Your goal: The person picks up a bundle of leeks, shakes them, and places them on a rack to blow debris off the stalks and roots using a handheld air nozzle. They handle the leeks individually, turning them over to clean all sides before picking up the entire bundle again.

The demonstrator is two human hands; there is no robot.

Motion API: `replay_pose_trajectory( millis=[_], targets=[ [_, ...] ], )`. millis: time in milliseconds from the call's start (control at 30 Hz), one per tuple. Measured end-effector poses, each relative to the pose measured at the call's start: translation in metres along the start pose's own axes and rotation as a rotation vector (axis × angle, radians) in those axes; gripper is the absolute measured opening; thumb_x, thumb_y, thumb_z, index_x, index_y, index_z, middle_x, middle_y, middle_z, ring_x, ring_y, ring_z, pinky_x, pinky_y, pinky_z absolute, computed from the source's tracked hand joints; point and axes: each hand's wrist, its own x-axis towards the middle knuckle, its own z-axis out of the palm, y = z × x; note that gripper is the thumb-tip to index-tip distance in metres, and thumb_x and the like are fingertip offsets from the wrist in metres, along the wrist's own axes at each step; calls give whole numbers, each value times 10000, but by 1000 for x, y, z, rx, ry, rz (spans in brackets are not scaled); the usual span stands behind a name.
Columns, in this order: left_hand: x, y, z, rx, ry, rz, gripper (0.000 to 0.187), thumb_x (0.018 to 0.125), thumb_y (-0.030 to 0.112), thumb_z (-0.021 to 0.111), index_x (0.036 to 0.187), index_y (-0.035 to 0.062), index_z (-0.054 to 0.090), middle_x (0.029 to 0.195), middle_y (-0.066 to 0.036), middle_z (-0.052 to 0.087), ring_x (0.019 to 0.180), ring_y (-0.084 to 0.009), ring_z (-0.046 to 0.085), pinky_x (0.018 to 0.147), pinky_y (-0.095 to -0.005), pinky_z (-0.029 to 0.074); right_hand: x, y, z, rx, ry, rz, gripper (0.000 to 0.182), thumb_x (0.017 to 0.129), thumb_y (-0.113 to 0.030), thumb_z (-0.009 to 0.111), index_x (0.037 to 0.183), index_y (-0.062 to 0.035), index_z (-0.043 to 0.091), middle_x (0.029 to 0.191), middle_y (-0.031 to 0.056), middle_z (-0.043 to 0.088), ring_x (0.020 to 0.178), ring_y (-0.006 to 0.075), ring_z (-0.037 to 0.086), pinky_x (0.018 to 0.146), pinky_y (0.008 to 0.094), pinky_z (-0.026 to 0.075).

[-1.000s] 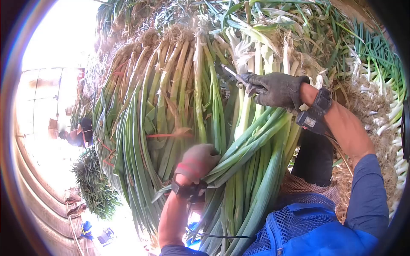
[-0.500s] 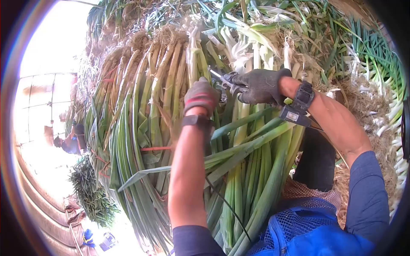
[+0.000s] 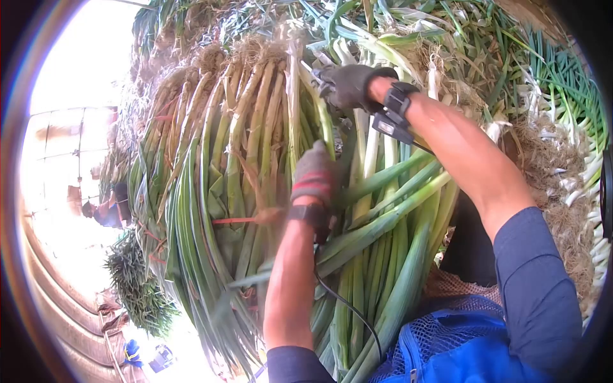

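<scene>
My left hand (image 3: 315, 172), in a grey glove with red stripes, is closed round the green stalk of a leek (image 3: 324, 121) near the middle of the view. Farther up, my right hand (image 3: 350, 87), in a dark glove, is closed on a small metal tool (image 3: 310, 69), whose tip is beside the upper part of that leek. Long green leaves trail below my left hand, partly blurred. A large pile of leeks (image 3: 246, 121) with brown, rooty ends lies just left of my hands, and more stalks (image 3: 383, 255) lie under my forearms.
Peeled leeks with white ends (image 3: 568, 115) line the right side, beside a heap of roots and scraps (image 3: 549, 166). Loose leaves cover the back. A bundle of greens (image 3: 137, 281) lies at the lower left. A black cable (image 3: 351, 313) hangs below my left wrist.
My right hand has moved up and left with the tool. My left hand has shifted down and slightly right, and the leek's leaves have swung with it.
</scene>
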Motion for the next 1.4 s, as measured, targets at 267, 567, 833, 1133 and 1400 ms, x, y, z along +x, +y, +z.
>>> replay_pose_trajectory(
  millis=[267, 567, 833, 1133, 1400],
  targets=[
    [-31, -6, 14, 108, -8, 48, 466, 839, 235, 707, 1218, -20, 611, 1093, -292, 723, 1069, -450, 692, 951, -502, 543, -87, 23, 38, 33, -88, -89, 709, 917, -379, 605, 1570, -152, 444, 1071, 251, 736, 923, 396, 724, 894, 469, 559],
    [-65, 0, 14, 116, -10, 9, 572, 853, 266, 740, 1324, -19, 586, 1120, -281, 727, 1080, -428, 696, 950, -484, 546, -195, 6, 17, 34, -229, -193, 770, 893, -339, 638, 1608, -187, 394, 1006, 213, 757, 836, 400, 741, 856, 453, 595],
    [-76, 4, 15, 108, 29, 39, 405, 864, 219, 678, 1186, -16, 604, 1060, -285, 727, 1046, -451, 695, 926, -504, 552, -155, -16, -2, -42, -290, -43, 724, 900, -368, 618, 1575, -174, 441, 1032, 242, 752, 935, 406, 737, 884, 462, 576],
    [-76, 9, 12, 123, 88, -87, 636, 856, 342, 753, 1362, -12, 599, 1157, -267, 726, 1116, -417, 693, 977, -474, 544, -107, 14, 19, -5, -140, -81, 724, 917, -369, 610, 1590, -177, 422, 1070, 237, 749, 942, 400, 735, 908, 473, 566],
    [-70, 0, 14, 63, 100, -89, 643, 847, 339, 750, 1379, 7, 608, 1188, -278, 718, 1137, -413, 688, 988, -469, 540, -188, -5, 5, 10, -334, -175, 741, 945, -332, 596, 1630, -186, 355, 970, 220, 747, 804, 354, 737, 856, 453, 601]
  ],
)
